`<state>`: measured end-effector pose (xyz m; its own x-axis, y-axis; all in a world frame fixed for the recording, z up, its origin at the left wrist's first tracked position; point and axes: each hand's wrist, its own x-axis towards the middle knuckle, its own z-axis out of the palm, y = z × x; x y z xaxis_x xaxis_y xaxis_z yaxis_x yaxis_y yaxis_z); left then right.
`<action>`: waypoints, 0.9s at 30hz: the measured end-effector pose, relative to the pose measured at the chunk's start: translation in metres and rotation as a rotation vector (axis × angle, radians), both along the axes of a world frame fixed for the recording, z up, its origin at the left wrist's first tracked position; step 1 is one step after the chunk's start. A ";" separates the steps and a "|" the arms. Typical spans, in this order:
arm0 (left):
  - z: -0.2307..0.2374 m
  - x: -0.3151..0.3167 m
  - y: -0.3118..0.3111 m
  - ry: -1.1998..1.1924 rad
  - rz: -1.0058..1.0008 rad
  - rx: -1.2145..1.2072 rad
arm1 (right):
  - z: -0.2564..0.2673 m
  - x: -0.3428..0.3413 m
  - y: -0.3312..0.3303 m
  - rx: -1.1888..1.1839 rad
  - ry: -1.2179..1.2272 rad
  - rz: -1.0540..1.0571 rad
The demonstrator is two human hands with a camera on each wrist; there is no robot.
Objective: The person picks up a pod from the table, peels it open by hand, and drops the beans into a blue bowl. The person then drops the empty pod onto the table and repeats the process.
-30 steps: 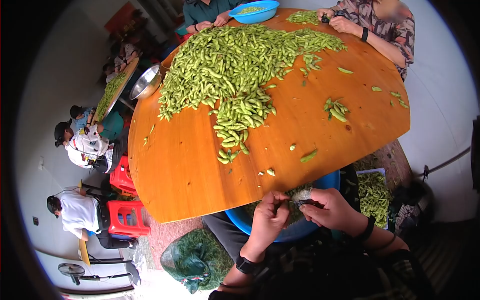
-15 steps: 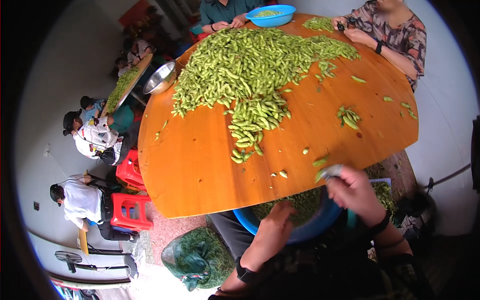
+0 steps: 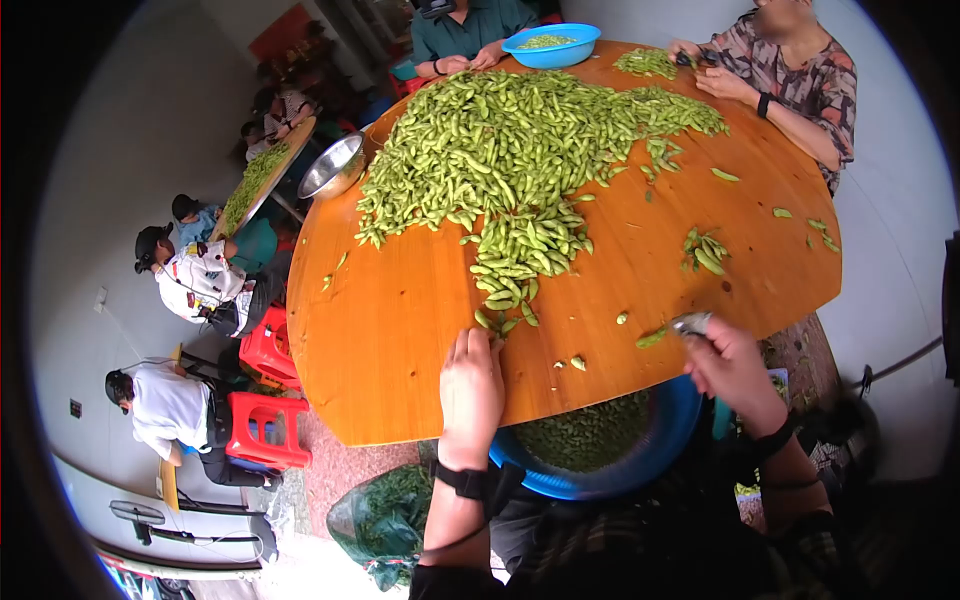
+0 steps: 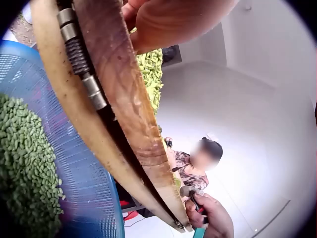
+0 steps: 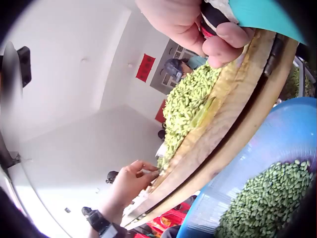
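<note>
In the head view my left hand [image 3: 472, 395] reaches over the table edge, its fingertips at the green pods [image 3: 520, 245] at the near tip of the heap. The right wrist view shows the same hand [image 5: 130, 184] with bent fingers low on the tabletop; whether it pinches a pod is hidden. My right hand [image 3: 728, 365] grips a small black and red tool [image 5: 214, 17] with a silvery end, just right of a single pod [image 3: 652, 338]. Under the table edge, a blue basin [image 3: 640, 472] holds shelled green beans [image 3: 580, 435].
The wooden table [image 3: 380, 350] spans the middle. A steel bowl [image 3: 333, 168] sits by its left edge, a blue bowl [image 3: 552, 55] at the far side. Two people sit across; others sit left near red stools [image 3: 268, 430]. A green mesh bag [image 3: 380, 520] lies on the floor.
My left hand has moved from above the basin up and left to the heap's near tip. The right hand has moved right and up from beside it, over the table edge.
</note>
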<state>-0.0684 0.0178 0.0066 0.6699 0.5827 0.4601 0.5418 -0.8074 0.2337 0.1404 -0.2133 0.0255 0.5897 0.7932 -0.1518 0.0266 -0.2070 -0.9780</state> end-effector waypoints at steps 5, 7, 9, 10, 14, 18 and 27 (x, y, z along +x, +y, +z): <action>0.009 0.006 -0.069 -0.373 -0.120 -0.808 | 0.010 -0.045 0.026 0.090 0.177 0.292; 0.008 0.009 -0.086 -0.320 -0.204 -0.735 | 0.007 -0.052 0.032 0.062 0.204 0.340; 0.003 0.010 -0.093 -0.334 -0.251 -0.730 | 0.009 -0.055 0.032 0.037 0.167 0.357; 0.001 0.009 -0.095 -0.293 -0.243 -0.649 | 0.008 -0.055 0.030 0.034 0.169 0.351; -0.005 0.012 -0.102 -0.256 -0.268 -0.437 | 0.002 -0.059 0.024 0.035 0.102 0.379; -0.002 0.014 -0.113 -0.173 -0.222 -0.360 | 0.001 -0.059 0.020 0.066 0.122 0.361; -0.016 0.006 -0.113 -0.246 -0.315 -0.475 | -0.022 -0.064 0.016 0.192 -0.041 0.281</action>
